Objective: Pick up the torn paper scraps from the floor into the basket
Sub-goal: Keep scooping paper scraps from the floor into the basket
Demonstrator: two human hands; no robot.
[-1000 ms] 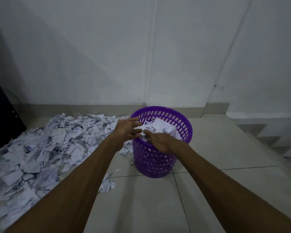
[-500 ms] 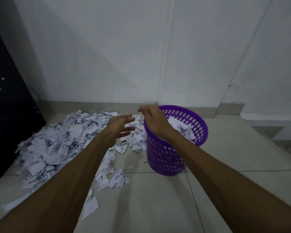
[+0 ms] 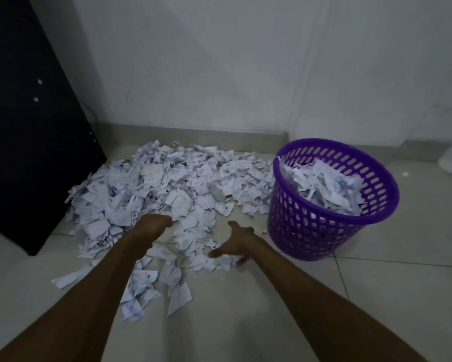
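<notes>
Paper scraps: torn white paper scraps (image 3: 167,189) lie in a broad heap on the floor, spread from the dark cabinet across to the basket's left side; many carry blue writing.
Loose outliers: a thinner scatter of scraps (image 3: 154,280) trails toward the camera, between the two forearms and under the left one.
Basket: purple perforated plastic basket (image 3: 332,205) stands upright on the floor, right of the heap, the nearest scraps touching or just beside its wall.
Basket contents: a mound of scraps (image 3: 324,184) fills it close to the rim.
Left hand (image 3: 154,227): over the near edge of the heap, fingers bent downward toward the paper; fingertips are blurred and whether they grip anything cannot be told.
Right hand (image 3: 235,242): low at the near right edge of the heap, fingers and thumb spread, tips touching or just above the scraps, nothing gripped; blurred.
Floor (image 3: 245,322): pale glossy tiles with dark grout lines.
Wall (image 3: 219,61): plain white, with a grey skirting strip along its foot behind heap and basket.
Cabinet (image 3: 23,126): dark panel standing at far left, its lower corner touching the heap's left margin.
Obstruction: the basket stands just right of the right hand; the cabinet bounds the heap on the left.
</notes>
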